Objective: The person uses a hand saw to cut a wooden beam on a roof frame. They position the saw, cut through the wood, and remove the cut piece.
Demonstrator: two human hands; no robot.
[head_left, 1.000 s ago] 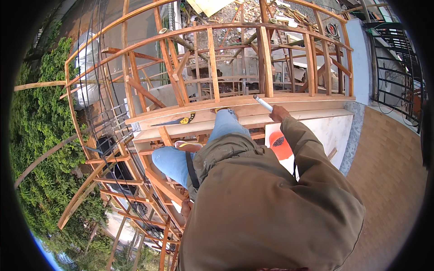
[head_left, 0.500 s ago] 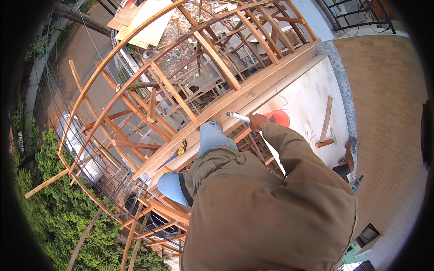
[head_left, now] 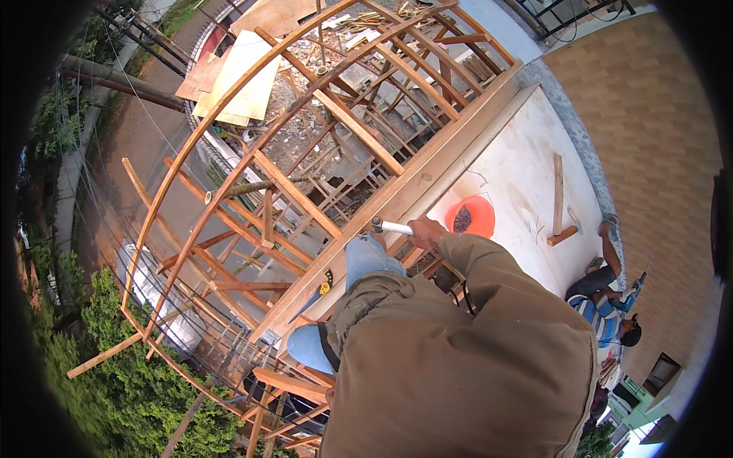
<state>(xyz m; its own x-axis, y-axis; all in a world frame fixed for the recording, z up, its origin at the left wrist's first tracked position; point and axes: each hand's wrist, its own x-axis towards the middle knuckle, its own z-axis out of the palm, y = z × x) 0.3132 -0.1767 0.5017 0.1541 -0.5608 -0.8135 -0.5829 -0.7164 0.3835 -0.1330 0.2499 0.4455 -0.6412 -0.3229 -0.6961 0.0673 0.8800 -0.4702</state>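
Observation:
My right hand [head_left: 427, 233] is closed on a light-coloured hammer [head_left: 393, 227], its head above my bent knee [head_left: 363, 259]. Beside that hand an orange bucket [head_left: 481, 219] with dark contents sits on a white panel [head_left: 538, 153]. A yellow-and-black handsaw [head_left: 325, 283] lies on the wooden beam [head_left: 424, 172] to the left of my knee. A sliver of my left hand [head_left: 330, 395] shows at the edge of my jacket, beside a timber [head_left: 292, 384]; its fingers are mostly hidden.
A curved timber frame [head_left: 342, 124] overhangs debris and a road [head_left: 134, 137], with wires and trees at left. At right, a co-worker [head_left: 599, 317] holding a power drill [head_left: 628, 298] is beside a tiled surface [head_left: 641, 130]. Two joined wood pieces [head_left: 558, 191] lie on the panel.
The view has turned, bringing the co-worker into sight at right. My right hand has moved left relative to the bucket and lowered the hammer toward my knee.

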